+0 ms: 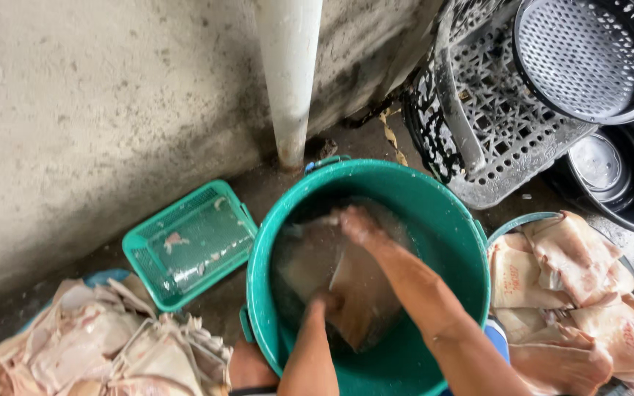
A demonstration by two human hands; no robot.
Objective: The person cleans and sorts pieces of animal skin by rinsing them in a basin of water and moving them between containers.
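A teal bucket [442, 220] stands on the floor, holding murky water and large pale sheets of raw skin-like meat [361, 290]. Both my hands are down in the water. My left hand [323, 302] grips the near edge of one sheet. My right hand [357, 222] presses on the far part of the same sheet, fingers closed on it and partly under water.
A small teal perforated basket [188, 246] lies left of the bucket. Heaps of pale meat sheets sit at lower left [89, 345] and in a bowl at right [574, 286]. A white pipe [289, 73], grey crate [500, 125], and dark colander [588, 55] stand behind.
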